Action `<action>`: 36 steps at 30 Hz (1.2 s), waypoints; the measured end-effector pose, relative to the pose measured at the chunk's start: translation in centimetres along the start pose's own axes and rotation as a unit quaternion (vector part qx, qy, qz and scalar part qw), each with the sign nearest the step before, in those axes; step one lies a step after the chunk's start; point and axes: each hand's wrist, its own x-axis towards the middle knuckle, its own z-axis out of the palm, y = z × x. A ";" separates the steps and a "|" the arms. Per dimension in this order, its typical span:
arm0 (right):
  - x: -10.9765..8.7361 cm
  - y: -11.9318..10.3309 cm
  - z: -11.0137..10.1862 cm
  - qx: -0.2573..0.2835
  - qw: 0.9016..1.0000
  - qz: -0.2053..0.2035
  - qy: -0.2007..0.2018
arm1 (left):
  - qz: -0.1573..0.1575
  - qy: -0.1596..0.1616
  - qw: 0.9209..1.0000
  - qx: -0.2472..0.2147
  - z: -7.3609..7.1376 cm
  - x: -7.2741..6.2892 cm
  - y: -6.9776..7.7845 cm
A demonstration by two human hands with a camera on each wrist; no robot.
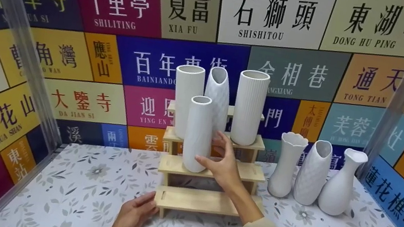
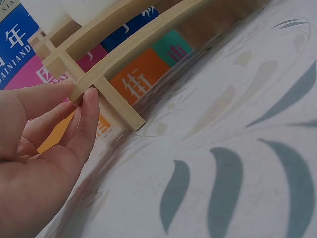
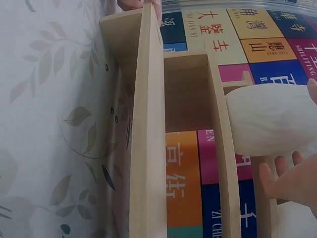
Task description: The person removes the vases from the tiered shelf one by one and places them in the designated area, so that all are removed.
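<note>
A slender white vase point(image 1: 197, 137) stands upright on the second-lowest tier of a stepped wooden stand point(image 1: 207, 202), near its left end. My right hand point(image 1: 224, 165) is at this vase's right side, thumb over its lower front. In the right wrist view, the fingertips point(image 3: 280, 168) lie just off the white vase point(image 3: 272, 119), with a narrow gap. Lower down, my left hand point(image 1: 134, 214) pinches the left front corner of the bottom tier. The left wrist view shows its thumb and fingertips on the end of the wooden board point(image 2: 91, 79).
Behind the front vase stand a plain cylindrical vase point(image 1: 186, 102), a slant-mouthed vase point(image 1: 219, 96) and a ribbed vase point(image 1: 249, 107). Right of the stand, a scalloped vase point(image 1: 286, 166), a dimpled vase point(image 1: 312, 174) and a narrow-necked vase point(image 1: 339, 187) stand on the floral cloth point(image 1: 88, 193).
</note>
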 end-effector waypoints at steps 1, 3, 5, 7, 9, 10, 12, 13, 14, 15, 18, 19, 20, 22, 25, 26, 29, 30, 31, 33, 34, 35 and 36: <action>0.1 0.0 0.0 0.000 1.000 -0.003 0.000 | 0.004 -0.005 1.000 -0.002 0.0 0.0 0.0; 0.2 0.2 0.1 -0.001 1.000 -0.008 -0.001 | 0.007 -0.012 1.000 -0.004 -0.1 0.0 0.0; 0.2 0.3 0.2 -0.004 1.000 -0.011 -0.003 | 0.007 -0.016 1.000 -0.005 -0.1 0.0 -0.1; 0.2 0.5 0.2 -0.007 1.000 -0.012 -0.004 | 0.005 -0.019 1.000 -0.004 -0.2 0.0 -0.1; 0.2 0.5 0.4 -0.011 1.000 -0.010 -0.003 | 0.000 -0.016 1.000 -0.005 -0.2 0.1 -0.1; 0.2 0.6 0.5 -0.015 1.000 -0.010 -0.002 | -0.001 -0.015 1.000 -0.006 -0.2 0.1 -0.1; 0.3 0.6 0.6 -0.018 1.000 -0.008 -0.001 | -0.002 -0.012 1.000 -0.006 -0.2 0.0 -0.1; 0.4 0.6 0.7 -0.019 1.000 -0.007 0.000 | -0.001 -0.011 1.000 -0.007 -0.2 0.0 0.0; 0.5 0.6 0.8 -0.020 1.000 -0.005 0.001 | -0.001 -0.011 1.000 -0.008 -0.2 0.0 0.0; 0.5 0.6 0.9 -0.021 1.000 -0.005 0.003 | 0.000 -0.012 1.000 -0.009 -0.2 0.0 0.0; 0.7 0.5 1.2 -0.016 1.000 -0.003 0.009 | -0.002 -0.013 1.000 -0.009 -0.2 -0.1 0.1; 0.8 0.5 1.3 -0.014 1.000 -0.005 0.010 | -0.004 -0.013 1.000 -0.008 -0.2 -0.1 0.1; 0.8 0.4 1.5 -0.013 1.000 -0.006 0.012 | -0.006 -0.011 1.000 -0.006 -0.2 -0.1 0.2; 0.7 0.3 1.7 -0.015 1.000 -0.005 0.016 | -0.010 -0.008 1.000 -0.001 -0.1 -0.1 0.2; 0.8 0.3 2.0 -0.021 1.000 -0.003 0.021 | -0.011 -0.005 1.000 -0.001 -0.1 0.0 0.2; 0.8 0.4 2.1 -0.025 0.999 -0.004 0.023 | -0.010 -0.006 1.000 -0.001 -0.1 0.0 0.2; 0.9 0.6 2.3 -0.037 0.999 -0.010 0.028 | -0.008 -0.008 1.000 -0.006 -0.1 0.0 0.1; 0.9 0.7 2.3 -0.041 0.999 -0.013 0.029 | -0.007 -0.007 1.000 -0.006 -0.1 0.0 0.1; 0.9 0.9 2.3 -0.044 0.998 -0.017 0.030 | -0.005 -0.007 1.000 -0.002 -0.1 0.0 0.0; 1.0 1.0 2.3 -0.049 0.998 -0.022 0.030 | -0.001 -0.007 1.000 0.004 -0.1 0.0 0.0; 1.0 1.1 2.3 -0.050 0.998 -0.024 0.029 | 0.001 -0.007 1.000 0.006 -0.1 0.0 -0.1; 1.0 1.2 2.3 -0.050 0.998 -0.025 0.030 | 0.002 -0.006 1.000 0.009 0.0 0.0 -0.1; 1.1 1.3 2.3 -0.050 0.998 -0.026 0.030 | 0.004 -0.007 1.000 0.012 0.0 0.0 0.0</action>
